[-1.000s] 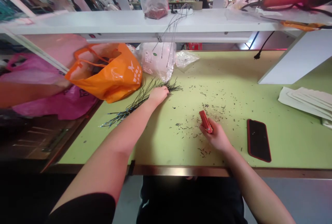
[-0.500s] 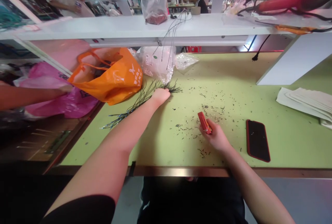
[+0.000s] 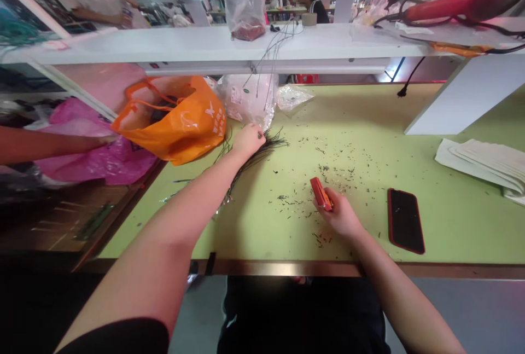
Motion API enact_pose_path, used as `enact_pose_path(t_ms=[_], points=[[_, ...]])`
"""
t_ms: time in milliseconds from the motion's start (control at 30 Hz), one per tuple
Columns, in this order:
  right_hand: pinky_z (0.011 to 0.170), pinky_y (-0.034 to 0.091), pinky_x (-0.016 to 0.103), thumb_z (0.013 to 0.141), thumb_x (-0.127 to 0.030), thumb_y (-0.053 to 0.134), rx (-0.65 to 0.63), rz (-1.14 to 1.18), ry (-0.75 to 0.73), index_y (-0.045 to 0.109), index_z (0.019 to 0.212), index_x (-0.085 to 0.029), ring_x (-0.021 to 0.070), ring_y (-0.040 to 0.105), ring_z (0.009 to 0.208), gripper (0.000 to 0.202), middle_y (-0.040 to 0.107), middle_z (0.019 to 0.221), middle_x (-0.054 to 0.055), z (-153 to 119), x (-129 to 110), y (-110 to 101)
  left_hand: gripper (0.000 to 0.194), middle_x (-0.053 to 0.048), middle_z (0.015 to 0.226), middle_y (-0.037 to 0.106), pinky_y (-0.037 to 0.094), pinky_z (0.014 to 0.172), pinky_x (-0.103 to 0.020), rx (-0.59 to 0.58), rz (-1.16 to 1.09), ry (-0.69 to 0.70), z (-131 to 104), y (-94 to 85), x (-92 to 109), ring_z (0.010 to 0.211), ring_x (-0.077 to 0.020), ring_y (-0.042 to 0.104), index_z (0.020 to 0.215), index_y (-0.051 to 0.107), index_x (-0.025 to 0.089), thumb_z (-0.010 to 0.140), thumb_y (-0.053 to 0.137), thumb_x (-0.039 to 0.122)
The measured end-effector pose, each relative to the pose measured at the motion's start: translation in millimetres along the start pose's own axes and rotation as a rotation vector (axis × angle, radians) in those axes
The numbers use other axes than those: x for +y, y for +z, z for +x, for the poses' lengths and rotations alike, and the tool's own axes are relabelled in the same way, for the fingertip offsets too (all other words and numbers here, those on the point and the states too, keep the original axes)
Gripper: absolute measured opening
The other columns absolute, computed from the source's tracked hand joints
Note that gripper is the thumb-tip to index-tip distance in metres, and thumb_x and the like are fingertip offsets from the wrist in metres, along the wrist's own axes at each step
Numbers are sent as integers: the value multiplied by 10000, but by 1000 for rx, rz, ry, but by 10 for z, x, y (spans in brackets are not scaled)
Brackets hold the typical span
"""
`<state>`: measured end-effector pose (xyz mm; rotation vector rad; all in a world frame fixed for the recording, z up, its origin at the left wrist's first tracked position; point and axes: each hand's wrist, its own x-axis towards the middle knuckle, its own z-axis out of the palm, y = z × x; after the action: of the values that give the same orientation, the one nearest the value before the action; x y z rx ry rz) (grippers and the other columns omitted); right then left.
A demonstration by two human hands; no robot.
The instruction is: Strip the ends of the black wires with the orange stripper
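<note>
Left of centre, the left hand pinches some dark wires on the worktop, seemingly keeping strands gathered. Toward lower centre, the right hand curls around a red tool, apparently steadying it, well apart from them.

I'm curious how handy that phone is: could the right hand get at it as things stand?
Probably yes: nothing stands between the right hand and the phone, though the red tool that hand holds might need putting down first.
</note>
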<state>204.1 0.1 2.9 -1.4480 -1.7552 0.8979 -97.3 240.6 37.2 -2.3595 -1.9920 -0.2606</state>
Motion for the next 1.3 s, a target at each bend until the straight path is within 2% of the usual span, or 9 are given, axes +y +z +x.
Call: enact_pose_path(t_ms=[167,367,567,700,767,933,1067,1200,1300], points=[[612,379,294,917,-410,629,5,-26,-20,476,811,-257,188,522,624,241,592,717,-2,10,38,7,148,-96,1097,794,572,997,-377,323,-538,-114,67,-316,-270,1028,-244,752,1080,677,190,950,644,252],[596,378,298,919,-410,626,13,-47,-69,442,788,-263,180,494,593,270,547,680,-18,40,112,18,145,-40,971,765,623,755,-279,550,-1167,-76,163,-586,-384,733,-138,744,1070,535,230,1027,653,302],[589,380,303,919,-411,640,23,-52,-107,449,785,-266,181,497,581,275,547,675,-19,63,166,16,169,3,881,736,552,573,-187,514,-1221,-39,223,-890,-375,629,-103,700,1024,536,226,1002,702,206],[585,377,301,915,-397,633,20,-56,-124,471,795,-264,181,501,580,242,548,675,-20,70,173,16,68,8,938,723,566,667,-186,698,-1193,-6,319,-1069,-458,654,-70,691,1114,538,202,1084,588,237],[598,386,302,899,-374,623,13,-63,-134,476,799,-262,181,506,592,211,554,686,-18,72,175,18,75,8,922,716,579,700,-210,641,-1127,4,323,-1066,-475,651,-74,692,1112,551,190,1079,592,243],[610,385,300,834,-312,572,-2,-92,-147,457,782,-261,182,511,612,136,549,689,-16,68,164,20,92,-31,901,753,627,795,-332,268,-962,-34,77,-774,-342,745,-168,750,1042,611,198,974,672,191],[624,384,300,801,-291,561,-31,-118,-164,473,792,-258,185,519,624,95,571,700,-11,59,133,17,161,-87,1043,788,610,977,-425,236,-889,-141,-181,-566,-218,927,-219,772,1108,652,180,951,659,211],[640,392,300,810,-293,578,-44,-141,-157,476,798,-257,188,518,635,108,566,702,-13,50,122,23,314,-104,1222,791,562,1080,-404,307,-734,-111,-561,-438,-199,1113,-238,744,1241,695,184,967,661,335],[650,396,300,832,-285,581,-53,-143,-154,488,803,-254,190,536,656,103,588,734,-4,44,128,31,258,-82,1190,811,582,1005,-367,152,-483,-21,-1033,-266,-188,1063,-256,754,1135,763,218,1015,582,356]])
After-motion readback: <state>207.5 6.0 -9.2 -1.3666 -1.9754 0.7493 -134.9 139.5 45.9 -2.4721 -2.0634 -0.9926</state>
